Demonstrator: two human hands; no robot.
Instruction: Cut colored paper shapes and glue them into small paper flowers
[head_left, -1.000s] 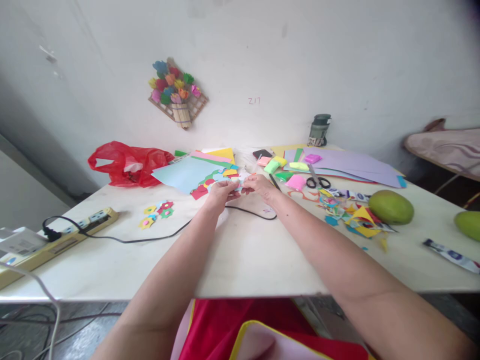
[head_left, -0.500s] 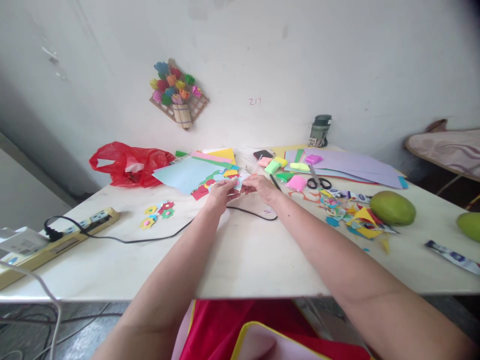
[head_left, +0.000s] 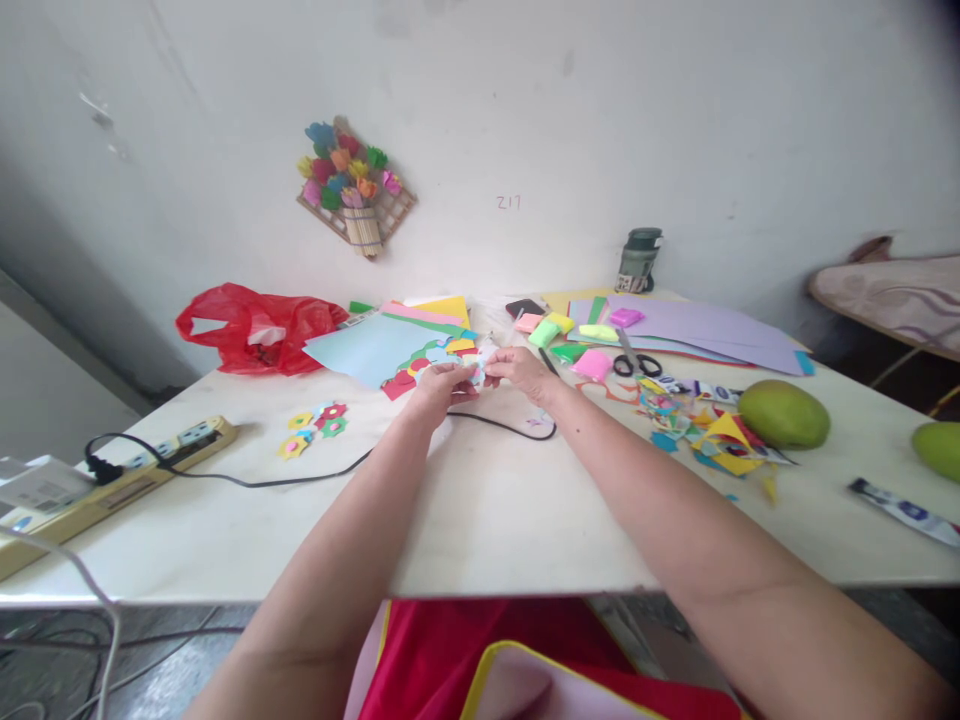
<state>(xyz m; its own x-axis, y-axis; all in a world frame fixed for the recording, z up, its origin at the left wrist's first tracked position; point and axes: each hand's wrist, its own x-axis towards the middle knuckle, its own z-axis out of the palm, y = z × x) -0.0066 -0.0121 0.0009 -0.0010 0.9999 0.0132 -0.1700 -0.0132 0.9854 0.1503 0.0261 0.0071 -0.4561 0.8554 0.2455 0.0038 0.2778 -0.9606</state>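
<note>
Both hands meet over the middle of the table, pinching a small pale piece (head_left: 480, 374) that looks like light blue and white paper; its exact shape is too small to make out. My left hand (head_left: 447, 386) closes on its left side. From the right, my right hand (head_left: 520, 370) grips it between thumb and fingers. Just behind the hands lie cut coloured paper pieces (head_left: 397, 383), red, yellow, green and blue. A black cable (head_left: 517, 432) runs on the table below them. Several finished-looking paper flowers (head_left: 315, 428) rest to the left.
At left are a power strip (head_left: 165, 465) and a red plastic bag (head_left: 262, 330). Coloured clay packets (head_left: 592, 364), scissors (head_left: 637, 364), paper scraps (head_left: 712, 440), a green mango (head_left: 784, 415) and a glue tube (head_left: 904, 510) lie on the right. A bottle (head_left: 639, 262) stands at the back.
My fingers have shifted slightly around the small pale piece, and the two hands remain together on it. The objects on the table stay where they were.
</note>
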